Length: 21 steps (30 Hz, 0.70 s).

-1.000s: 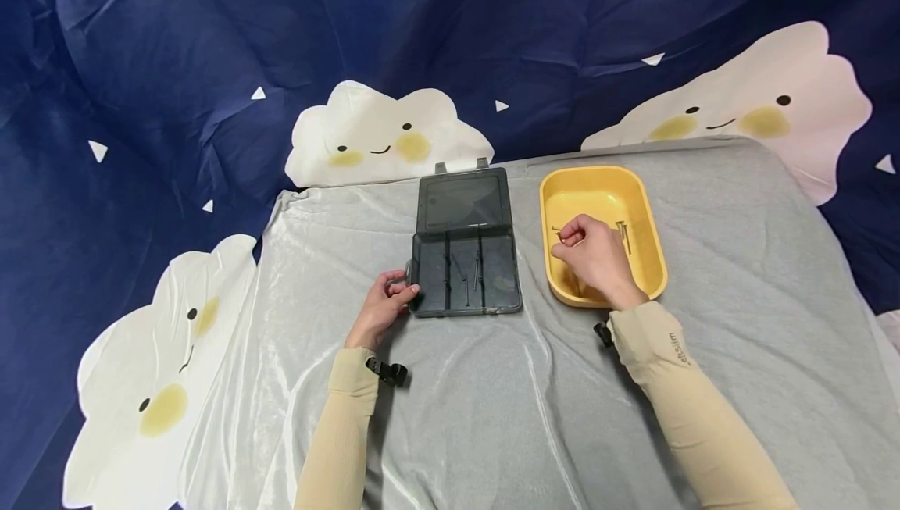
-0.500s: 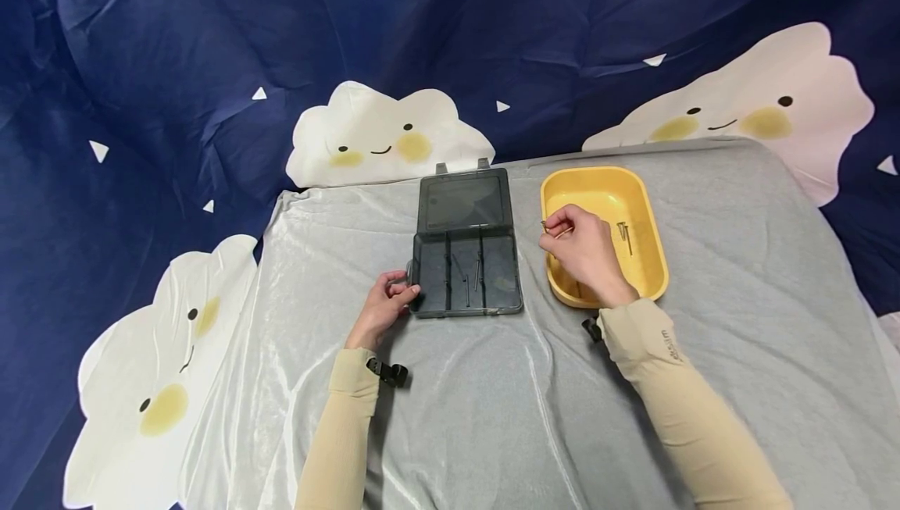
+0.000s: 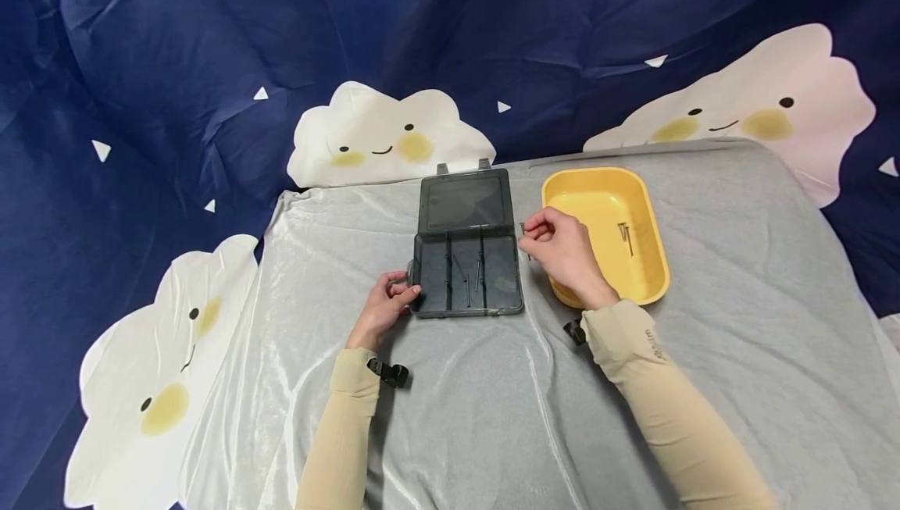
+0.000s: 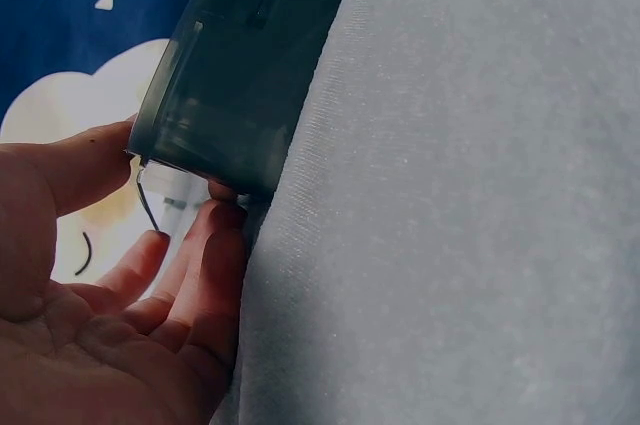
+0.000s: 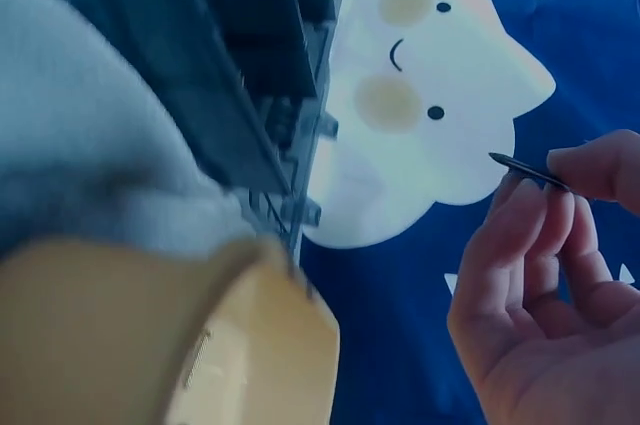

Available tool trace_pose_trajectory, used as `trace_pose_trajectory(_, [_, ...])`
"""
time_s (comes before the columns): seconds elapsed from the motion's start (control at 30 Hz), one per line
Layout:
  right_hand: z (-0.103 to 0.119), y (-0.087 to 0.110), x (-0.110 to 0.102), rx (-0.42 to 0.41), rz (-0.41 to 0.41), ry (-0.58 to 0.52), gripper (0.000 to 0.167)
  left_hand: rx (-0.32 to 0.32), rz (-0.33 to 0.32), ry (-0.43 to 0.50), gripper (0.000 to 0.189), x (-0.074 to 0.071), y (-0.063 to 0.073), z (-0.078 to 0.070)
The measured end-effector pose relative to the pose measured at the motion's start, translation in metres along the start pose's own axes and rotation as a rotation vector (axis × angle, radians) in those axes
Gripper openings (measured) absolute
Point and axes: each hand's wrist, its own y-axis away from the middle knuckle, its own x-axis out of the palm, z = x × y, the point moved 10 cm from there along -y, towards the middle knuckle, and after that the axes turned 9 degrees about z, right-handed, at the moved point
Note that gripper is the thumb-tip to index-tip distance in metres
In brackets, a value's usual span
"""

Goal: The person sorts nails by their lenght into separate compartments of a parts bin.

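A dark translucent compartment box [image 3: 501,276] lies with its lid [image 3: 466,201] folded back, on the grey cloth. Several thin nails [image 3: 467,291] lie in its middle section. My left hand [image 3: 383,308] holds the box's left side; in the left wrist view the thumb is on the rim of the box [image 4: 240,65] and the fingers are by its side wall. Between thumb and fingertips, my right hand [image 3: 562,252] pinches a dark nail [image 5: 530,172] with a pointed tip. This hand is in the air between the box and the yellow tub [image 3: 657,260].
Several loose nails [image 3: 626,237] lie in the yellow tub, right of the box. Grey cloth [image 3: 478,401] covers the table in soft folds. Behind it hangs a navy curtain [image 3: 548,41] with white clouds.
My right hand has lifted out of the yellow tub with the nail and moved left, over its left rim toward the box. The left hand and the box have stayed in place.
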Motion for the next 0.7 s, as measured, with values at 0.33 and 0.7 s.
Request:
trace_pose_trajectory(0.33, [-0.010,-0.003,0.028,0.060,0.046,-0.249,0.021,-0.007,0.002,0.002,0.054,-0.005,-0.013,0.017])
trace_pose_trajectory(0.7, [-0.020,-0.008,0.065,0.098,0.103,-0.378,0.024,-0.002,-0.030,-0.008,0.051,-0.009,-0.020,0.028])
